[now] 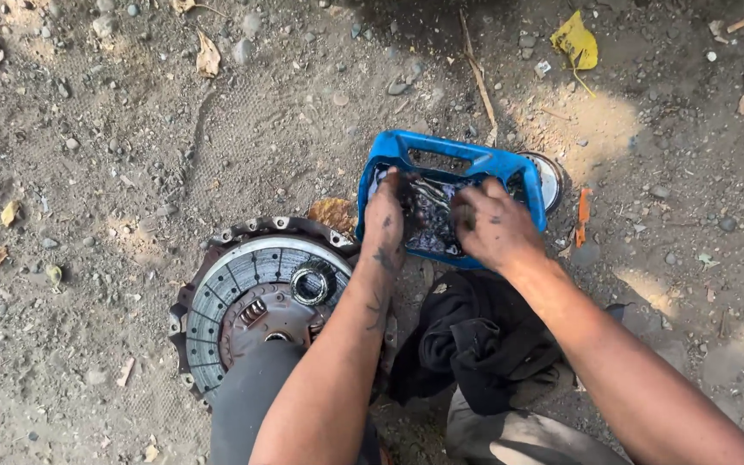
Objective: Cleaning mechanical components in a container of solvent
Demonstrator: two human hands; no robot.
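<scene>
Just right of frame centre, both grease-smeared hands dip into one blue plastic tray (389,153). The left hand (384,220) lies flat over the tray's left edge, fingers together and pointing down among the metal parts (428,207) heaped inside; whether they pinch anything cannot be told. The right hand (491,226) curls loosely over the tray's right side, fingers bent inward onto the same parts, its grasp hidden as well. One round clutch assembly (251,297) lies on the dirt at lower left, beside the left forearm. One black cloth (467,340) sits below the tray. One yellow leaf (575,41) lies at the upper right.
</scene>
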